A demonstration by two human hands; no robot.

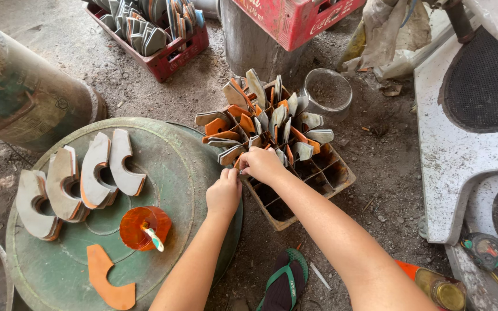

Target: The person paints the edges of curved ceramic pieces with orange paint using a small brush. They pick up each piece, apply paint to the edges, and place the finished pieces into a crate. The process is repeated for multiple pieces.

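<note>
Both hands meet at the near-left corner of a brown, grid-divided crate [324,183] standing on the dirt floor, its far compartments stuffed with curved grey and orange flat pieces [266,118] set on edge. The right hand [262,164] is curled at the crate's rim with its fingers bent down among the pieces; it seems to pinch one of them, though the grip itself is hidden under the knuckles. The left hand [224,193] sits just beside it, touching, fingers folded in a loose fist over the crate's edge; I cannot tell whether anything is in it. The near compartments of the crate hold nothing but dark shadow.

To the left, touching the crate, lies a round green metal drum lid [191,161]. On it lean four stacks of grey crescent-shaped pieces [79,178], and nearer lie a round orange dish with a small brush [145,228] and a single orange crescent cutout [108,279] flat on the lid.

Beyond the crate stands a clear glass jar [329,92], and farther back a red plastic crate [157,34] filled with more grey pieces. A green and black flip-flop [286,282] rests on the ground below the right forearm.
</note>
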